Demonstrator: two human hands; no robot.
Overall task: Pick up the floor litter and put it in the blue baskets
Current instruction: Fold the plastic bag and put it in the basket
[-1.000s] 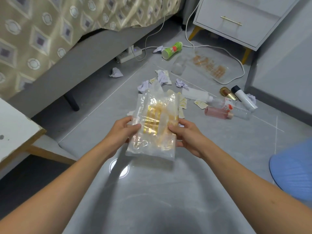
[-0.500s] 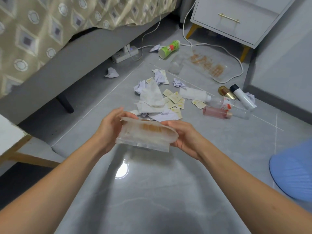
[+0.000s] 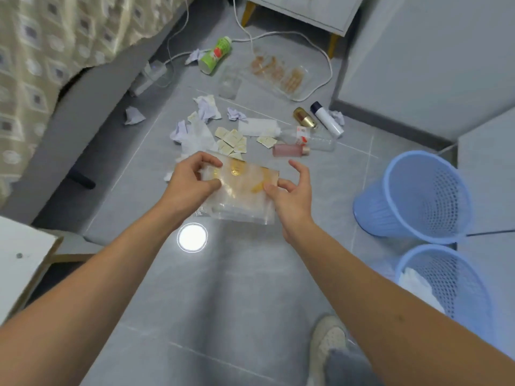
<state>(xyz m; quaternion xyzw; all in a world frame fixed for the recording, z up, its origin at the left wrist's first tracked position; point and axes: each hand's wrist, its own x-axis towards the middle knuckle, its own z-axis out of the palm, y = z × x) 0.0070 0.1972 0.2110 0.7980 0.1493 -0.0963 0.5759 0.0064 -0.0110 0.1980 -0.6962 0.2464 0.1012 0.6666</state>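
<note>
Fingers of my left hand (image 3: 192, 181) and right hand (image 3: 289, 195) pinch the clear plastic bag (image 3: 239, 190) above the floor (image 3: 223, 288), blue baskets (image 3: 418, 196) to my right.

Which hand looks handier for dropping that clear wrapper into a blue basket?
The right hand, probably. Both hands pinch the wrapper, but the two baskets stand on the person's right, so the right hand is nearer them. The left hand would have to cross over.
</note>
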